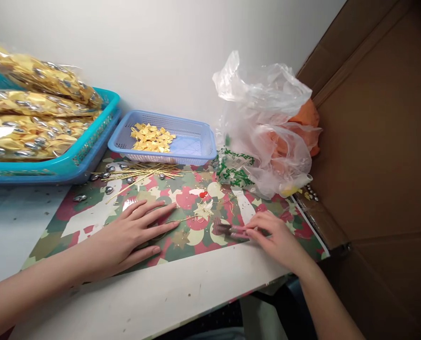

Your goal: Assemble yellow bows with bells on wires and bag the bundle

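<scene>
My left hand (135, 236) lies flat with fingers spread on the patterned sheet (196, 238), over one end of a thin gold cord (185, 219). Between thumb and fingers of my right hand (272, 236) is a small brush (233, 230), blurred, its dark bristles pointing left just above the sheet. A pale gold star-like piece (203, 211) lies between the two hands, with two small red pieces (203, 194) behind it. Gold wires (146, 172) and silver beads (130, 180) lie beyond my left hand.
A blue basket (160, 156) holds yellow pieces. Filled clear bags (36, 104) sit in a teal basket (86, 141) at left. Crumpled plastic bags (267, 137) stand at back right, beside a cardboard wall (376, 141).
</scene>
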Action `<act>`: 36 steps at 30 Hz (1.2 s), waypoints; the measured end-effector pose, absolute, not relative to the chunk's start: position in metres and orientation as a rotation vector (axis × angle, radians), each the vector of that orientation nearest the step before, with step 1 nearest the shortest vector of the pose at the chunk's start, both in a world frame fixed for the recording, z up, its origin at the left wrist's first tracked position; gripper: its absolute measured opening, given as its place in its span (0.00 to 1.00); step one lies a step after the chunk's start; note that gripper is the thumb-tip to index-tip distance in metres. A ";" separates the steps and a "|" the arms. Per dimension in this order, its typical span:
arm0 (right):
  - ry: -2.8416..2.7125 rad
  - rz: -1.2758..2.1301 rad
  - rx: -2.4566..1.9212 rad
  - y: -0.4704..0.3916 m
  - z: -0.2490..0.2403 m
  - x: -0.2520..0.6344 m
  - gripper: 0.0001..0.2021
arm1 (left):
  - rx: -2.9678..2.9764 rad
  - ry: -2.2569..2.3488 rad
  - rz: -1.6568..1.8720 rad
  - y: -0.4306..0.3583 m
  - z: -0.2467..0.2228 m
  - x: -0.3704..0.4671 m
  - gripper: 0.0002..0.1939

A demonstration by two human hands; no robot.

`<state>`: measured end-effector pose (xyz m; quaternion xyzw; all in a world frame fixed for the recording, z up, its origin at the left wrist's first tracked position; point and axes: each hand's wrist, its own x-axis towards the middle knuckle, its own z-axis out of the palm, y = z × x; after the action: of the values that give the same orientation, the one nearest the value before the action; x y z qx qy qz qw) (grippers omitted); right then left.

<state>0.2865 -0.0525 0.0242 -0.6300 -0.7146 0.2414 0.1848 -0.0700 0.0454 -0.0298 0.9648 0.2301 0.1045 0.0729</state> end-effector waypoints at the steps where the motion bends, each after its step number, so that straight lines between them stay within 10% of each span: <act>1: -1.939 0.544 -1.867 -0.056 0.020 0.301 0.08 | 2.907 0.693 0.334 0.046 -0.030 -0.072 0.27; 12: -1.655 -0.042 -2.078 -0.056 -0.003 0.310 0.08 | 2.834 0.783 0.623 0.054 -0.018 -0.046 0.15; 36: -2.668 0.004 -1.462 0.030 0.089 0.224 0.08 | 2.210 0.918 0.754 0.051 0.028 -0.007 0.22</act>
<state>0.2239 0.0302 0.0892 -0.4799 -0.8759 0.0013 0.0496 -0.0075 0.0513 0.0279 0.8371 0.3476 0.2857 0.3112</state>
